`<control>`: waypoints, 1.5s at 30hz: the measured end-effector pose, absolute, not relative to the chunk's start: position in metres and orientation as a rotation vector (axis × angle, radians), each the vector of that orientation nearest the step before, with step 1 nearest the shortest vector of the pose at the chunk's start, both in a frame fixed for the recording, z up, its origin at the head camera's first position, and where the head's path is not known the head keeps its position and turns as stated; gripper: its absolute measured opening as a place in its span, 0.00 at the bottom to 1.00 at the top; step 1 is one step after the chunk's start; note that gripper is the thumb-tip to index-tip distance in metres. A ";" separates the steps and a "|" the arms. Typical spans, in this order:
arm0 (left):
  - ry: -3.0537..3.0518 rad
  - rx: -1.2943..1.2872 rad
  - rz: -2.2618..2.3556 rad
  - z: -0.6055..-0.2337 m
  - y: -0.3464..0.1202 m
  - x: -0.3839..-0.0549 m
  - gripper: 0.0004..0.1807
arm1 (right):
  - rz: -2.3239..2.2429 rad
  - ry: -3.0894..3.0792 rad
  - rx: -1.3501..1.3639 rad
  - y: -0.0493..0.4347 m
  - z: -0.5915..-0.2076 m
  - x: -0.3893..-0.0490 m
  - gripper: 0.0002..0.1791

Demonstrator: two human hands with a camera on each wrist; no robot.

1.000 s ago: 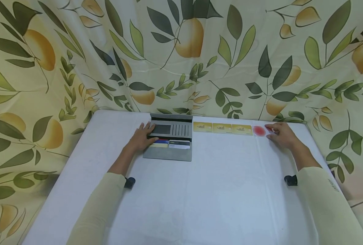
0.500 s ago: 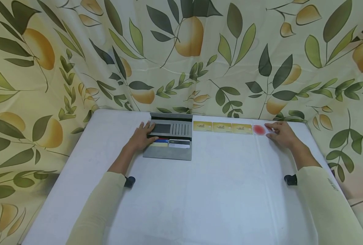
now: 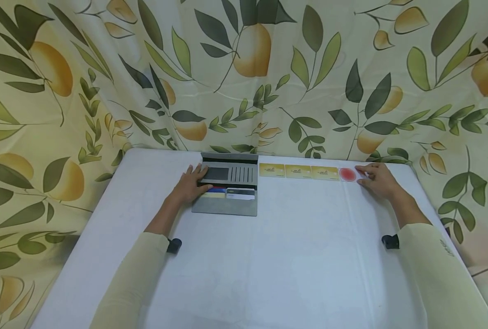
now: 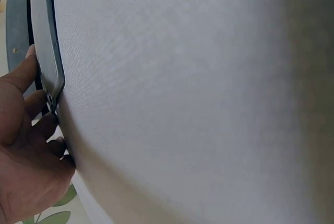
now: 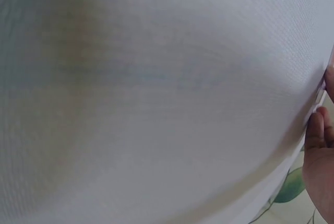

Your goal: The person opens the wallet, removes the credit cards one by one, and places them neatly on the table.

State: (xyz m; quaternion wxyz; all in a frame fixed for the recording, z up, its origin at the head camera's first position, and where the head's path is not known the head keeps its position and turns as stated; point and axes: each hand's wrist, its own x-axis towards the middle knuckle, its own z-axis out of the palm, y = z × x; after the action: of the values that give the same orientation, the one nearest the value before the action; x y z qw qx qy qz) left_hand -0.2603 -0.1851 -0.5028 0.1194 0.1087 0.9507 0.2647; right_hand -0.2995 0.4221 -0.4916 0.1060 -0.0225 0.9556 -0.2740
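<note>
A grey card wallet lies unfolded on the white table, with several slots and a few cards in its lower pocket. My left hand rests on its left edge, fingers spread over the upper panel and thumb by the pocket. In the left wrist view the wallet's edge runs past the thumb and fingers. To the right, my right hand pinches a card with a red circle by its right end, thumb and index finger at its corners. The right wrist view shows only part of the fingers.
Three yellow cards lie in a row between the wallet and the red-circle card. The white table extends toward the front. A leaf-and-fruit patterned curtain hangs right behind the far table edge.
</note>
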 end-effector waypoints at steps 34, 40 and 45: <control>2.791 0.334 0.764 -0.500 -0.185 -0.258 0.42 | -0.827 3.054 -0.055 0.392 -0.489 -0.296 0.29; 2.787 0.314 0.752 -0.499 -0.183 -0.258 0.42 | -0.866 3.086 -0.126 0.367 -0.487 -0.295 0.28; 2.782 0.316 0.762 -0.500 -0.184 -0.258 0.42 | -0.838 3.112 -0.180 0.345 -0.486 -0.290 0.25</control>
State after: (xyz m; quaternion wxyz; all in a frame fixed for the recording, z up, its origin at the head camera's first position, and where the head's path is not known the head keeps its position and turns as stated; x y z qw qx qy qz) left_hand -0.2576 -0.1844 -0.4998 0.1198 0.1082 0.9519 0.2606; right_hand -0.2904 0.3454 -0.4861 -0.0433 -0.0556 0.9632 -0.2594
